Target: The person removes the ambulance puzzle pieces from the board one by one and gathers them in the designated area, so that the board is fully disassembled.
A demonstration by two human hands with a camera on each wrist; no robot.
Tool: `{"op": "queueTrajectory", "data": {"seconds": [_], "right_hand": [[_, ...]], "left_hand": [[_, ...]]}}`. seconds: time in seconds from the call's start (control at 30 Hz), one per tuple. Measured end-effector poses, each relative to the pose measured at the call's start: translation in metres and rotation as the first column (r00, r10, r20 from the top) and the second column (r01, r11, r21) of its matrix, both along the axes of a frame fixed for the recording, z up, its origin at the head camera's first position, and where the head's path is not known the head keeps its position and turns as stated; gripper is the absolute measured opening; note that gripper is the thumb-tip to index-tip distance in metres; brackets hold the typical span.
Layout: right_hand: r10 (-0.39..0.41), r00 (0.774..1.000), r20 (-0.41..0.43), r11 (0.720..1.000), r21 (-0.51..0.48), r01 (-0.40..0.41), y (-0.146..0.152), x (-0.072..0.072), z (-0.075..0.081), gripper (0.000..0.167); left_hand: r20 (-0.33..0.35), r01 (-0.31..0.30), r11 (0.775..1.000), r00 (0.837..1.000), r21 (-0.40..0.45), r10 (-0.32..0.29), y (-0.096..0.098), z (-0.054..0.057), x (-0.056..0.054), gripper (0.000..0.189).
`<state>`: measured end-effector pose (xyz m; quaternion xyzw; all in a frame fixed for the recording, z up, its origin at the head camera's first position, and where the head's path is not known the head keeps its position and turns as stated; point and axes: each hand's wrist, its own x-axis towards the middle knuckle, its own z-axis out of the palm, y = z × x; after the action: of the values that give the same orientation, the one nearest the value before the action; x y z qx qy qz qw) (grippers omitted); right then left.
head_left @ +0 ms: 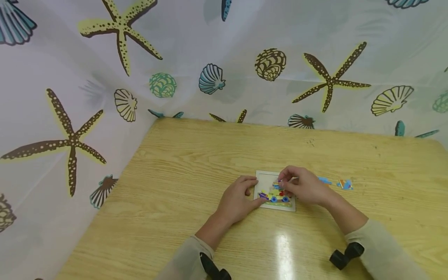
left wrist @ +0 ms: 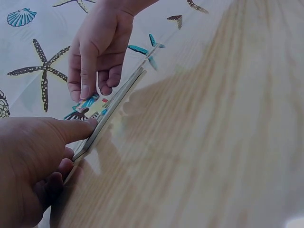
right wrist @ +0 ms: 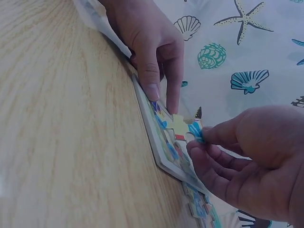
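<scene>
A white-framed jigsaw puzzle board (head_left: 263,175) lies on the table, its lower part filled with colorful pieces showing blue wheels. My left hand (head_left: 235,200) holds the board at its left side, thumb on the lower left and index finger by the upper left edge. Above the board's right half, my right hand (head_left: 303,186) pinches a blue-striped puzzle piece (right wrist: 195,131) between thumb and fingertips. Beside that piece in the right wrist view is a pale yellow piece (right wrist: 179,125) with a red edge. The left wrist view also shows the right hand (left wrist: 100,52) with the striped piece (left wrist: 88,102).
Loose puzzle pieces (head_left: 345,184) lie on the wooden table (head_left: 182,171) just right of the board, one blue piece (head_left: 324,180) partly behind the right hand. A white cloth (head_left: 241,93) printed with shells and starfish hangs along the table's back and left edges.
</scene>
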<state>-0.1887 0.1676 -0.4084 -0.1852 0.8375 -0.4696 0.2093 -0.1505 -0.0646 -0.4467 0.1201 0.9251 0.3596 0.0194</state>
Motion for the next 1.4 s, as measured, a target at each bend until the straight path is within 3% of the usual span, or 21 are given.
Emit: {"op": "queueTrajectory", "data": {"seconds": [0.3, 0.77, 1.1, 1.4], "right_hand": [[0.014, 1.000, 0.013, 0.999, -0.039, -0.014, 0.006, -0.002, -0.002, 0.026], [-0.107, 0.986, 0.128, 0.991, -0.064, 0.116, 0.023, 0.003, -0.001, 0.029], [-0.116, 0.971, 0.207, 0.976, -0.157, 0.150, 0.034, 0.012, -0.003, 0.030], [-0.150, 0.972, 0.180, 0.978, -0.116, 0.172, 0.052, 0.019, -0.003, 0.030]], "left_hand": [[-0.016, -0.002, 1.000, 1.000, -0.018, 0.002, 0.000, 0.001, -0.002, 0.058], [-0.009, -0.012, 1.000, 1.000, -0.022, 0.011, -0.003, 0.003, 0.000, 0.058], [0.026, -0.025, 1.000, 0.999, -0.007, 0.025, -0.004, -0.001, 0.001, 0.058], [0.009, -0.011, 1.000, 1.000, -0.023, 0.012, 0.000, -0.004, 0.000, 0.059]]}}
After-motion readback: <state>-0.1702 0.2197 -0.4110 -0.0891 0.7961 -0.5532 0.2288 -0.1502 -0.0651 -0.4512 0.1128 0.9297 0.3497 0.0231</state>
